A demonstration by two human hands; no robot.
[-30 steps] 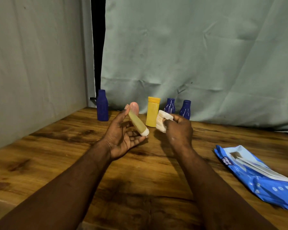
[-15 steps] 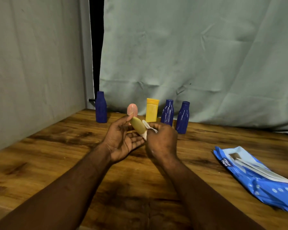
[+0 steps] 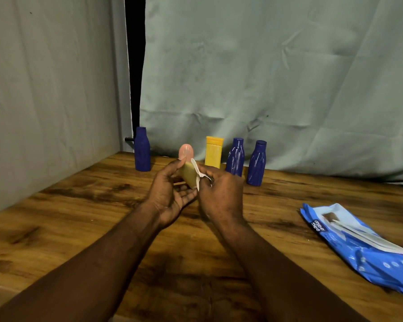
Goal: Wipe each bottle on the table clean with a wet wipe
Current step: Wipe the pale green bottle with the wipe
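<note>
Left hand (image 3: 170,196): palm up above the desk (image 3: 79,217), thumb and fingers curled round the small pale-yellow bottle (image 3: 188,176).
Right hand (image 3: 221,196): back toward the camera, fingers pinching the wet wipe (image 3: 196,172) against the bottle's right side.
Small pale-yellow bottle: held tilted in the air between the two hands. Its lower end is hidden by the wipe and the right hand.
Wet wipe: one, white and crumpled, touching the held bottle. Most of it is hidden inside the right hand.
Blue bottles: three, upright along the back of the desk. One stands apart at the left (image 3: 142,151), and two stand close together at the right (image 3: 235,156) (image 3: 256,162).
Yellow bottle (image 3: 214,152): one, upright with an orange cap, just left of the blue pair.
Pink rounded thing (image 3: 186,151): one, behind the left hand's fingertips, which cover its lower part. I cannot tell what it is.
Wipes pack (image 3: 358,247): one, blue, lying flat at the right of the desk, well apart from the hands.
Backdrop: pale green cloth (image 3: 277,77) hangs behind the bottles, with a dark gap (image 3: 135,66) at its left edge.
</note>
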